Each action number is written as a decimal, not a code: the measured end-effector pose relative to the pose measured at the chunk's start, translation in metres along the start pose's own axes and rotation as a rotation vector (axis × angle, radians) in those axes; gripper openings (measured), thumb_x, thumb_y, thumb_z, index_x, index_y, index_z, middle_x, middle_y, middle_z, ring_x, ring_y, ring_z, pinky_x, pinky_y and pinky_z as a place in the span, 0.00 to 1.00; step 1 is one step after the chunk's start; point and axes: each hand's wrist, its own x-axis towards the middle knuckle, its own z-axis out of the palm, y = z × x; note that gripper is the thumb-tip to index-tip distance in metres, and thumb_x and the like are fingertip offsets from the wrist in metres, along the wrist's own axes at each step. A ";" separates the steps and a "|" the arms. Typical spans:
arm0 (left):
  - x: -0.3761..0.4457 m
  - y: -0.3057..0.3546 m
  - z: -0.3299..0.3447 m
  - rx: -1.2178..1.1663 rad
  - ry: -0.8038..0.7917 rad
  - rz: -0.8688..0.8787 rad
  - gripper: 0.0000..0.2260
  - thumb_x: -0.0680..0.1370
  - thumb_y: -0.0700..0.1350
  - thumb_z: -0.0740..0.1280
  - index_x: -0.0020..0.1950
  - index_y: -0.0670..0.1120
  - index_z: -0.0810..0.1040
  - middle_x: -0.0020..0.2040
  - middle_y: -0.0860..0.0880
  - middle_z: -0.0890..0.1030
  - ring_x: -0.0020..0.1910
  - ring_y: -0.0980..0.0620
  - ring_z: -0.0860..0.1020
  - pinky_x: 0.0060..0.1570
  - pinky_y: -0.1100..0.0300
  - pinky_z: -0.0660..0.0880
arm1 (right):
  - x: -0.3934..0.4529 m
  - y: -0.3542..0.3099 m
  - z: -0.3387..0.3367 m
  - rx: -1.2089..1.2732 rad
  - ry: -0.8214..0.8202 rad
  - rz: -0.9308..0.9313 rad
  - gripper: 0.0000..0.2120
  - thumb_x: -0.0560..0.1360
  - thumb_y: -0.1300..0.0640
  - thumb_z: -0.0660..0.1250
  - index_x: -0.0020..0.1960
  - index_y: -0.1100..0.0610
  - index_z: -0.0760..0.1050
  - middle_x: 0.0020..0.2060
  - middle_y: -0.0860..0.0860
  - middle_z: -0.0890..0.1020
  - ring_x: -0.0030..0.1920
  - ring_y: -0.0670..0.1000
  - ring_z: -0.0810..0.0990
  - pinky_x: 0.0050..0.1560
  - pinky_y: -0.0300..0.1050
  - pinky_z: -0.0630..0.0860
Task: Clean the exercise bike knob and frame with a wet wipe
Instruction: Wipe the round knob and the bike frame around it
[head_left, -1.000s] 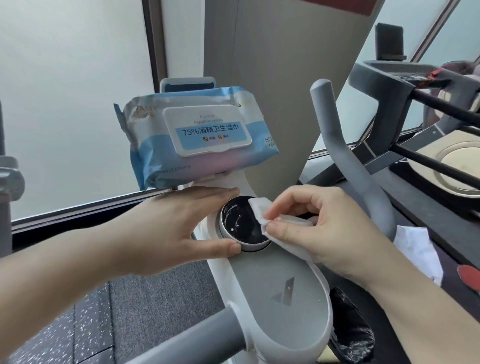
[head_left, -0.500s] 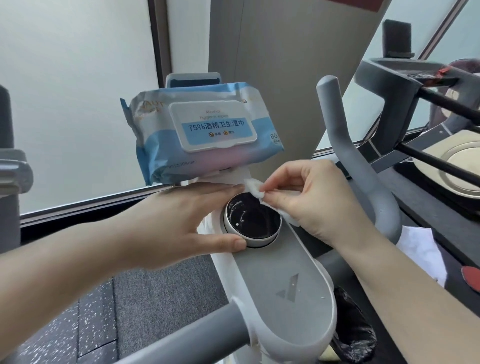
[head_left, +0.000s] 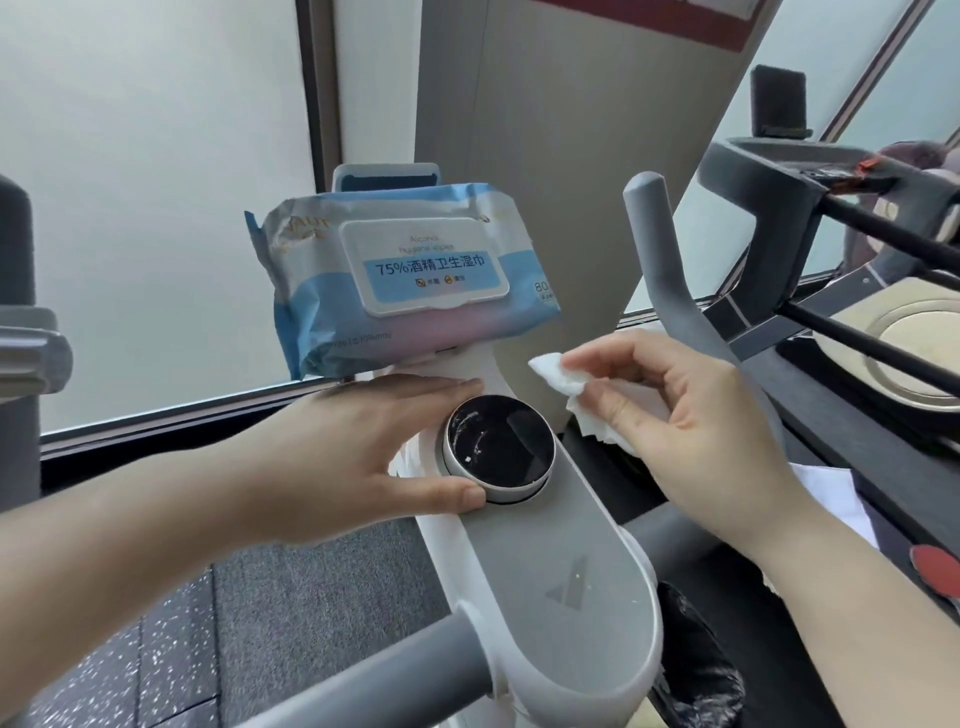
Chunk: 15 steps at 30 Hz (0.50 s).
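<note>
The round knob (head_left: 500, 449) has a silver rim and a glossy black face with wet streaks; it sits at the top of the bike's grey and white frame panel (head_left: 566, 571). My left hand (head_left: 363, 452) cups the knob's left side, with the thumb against the rim and the fingers stretched along the far side. My right hand (head_left: 675, 415) pinches a crumpled white wet wipe (head_left: 561, 379) and holds it in the air up and to the right of the knob, clear of it.
A blue pack of alcohol wipes (head_left: 405, 280) rests on the holder just behind the knob. A grey handlebar (head_left: 675, 291) rises at the right, behind my right hand. Another machine's dark frame (head_left: 831, 208) fills the far right. Speckled floor mat (head_left: 156, 665) lies below.
My right hand has lifted the wipe off the knob's face and moved it up and to the right. My left hand has stayed around the knob.
</note>
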 end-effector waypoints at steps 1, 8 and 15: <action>0.000 0.000 0.000 0.003 0.006 0.002 0.41 0.65 0.78 0.50 0.75 0.65 0.49 0.67 0.74 0.53 0.55 0.88 0.43 0.56 0.86 0.41 | -0.002 0.001 0.001 -0.036 -0.009 -0.019 0.08 0.74 0.62 0.71 0.50 0.50 0.81 0.45 0.44 0.83 0.50 0.43 0.81 0.52 0.28 0.72; -0.001 0.005 -0.001 -0.036 0.043 0.028 0.37 0.65 0.76 0.53 0.71 0.71 0.45 0.63 0.79 0.54 0.62 0.77 0.53 0.56 0.86 0.46 | -0.012 0.011 0.009 -0.010 0.035 0.042 0.09 0.74 0.65 0.70 0.50 0.52 0.81 0.46 0.47 0.83 0.49 0.43 0.80 0.51 0.28 0.70; -0.001 0.011 -0.002 -0.060 -0.021 0.191 0.23 0.75 0.66 0.54 0.70 0.71 0.55 0.72 0.69 0.54 0.68 0.64 0.66 0.62 0.66 0.64 | -0.019 0.009 0.013 0.056 0.080 0.062 0.08 0.75 0.64 0.69 0.50 0.52 0.80 0.46 0.46 0.83 0.51 0.45 0.80 0.52 0.30 0.71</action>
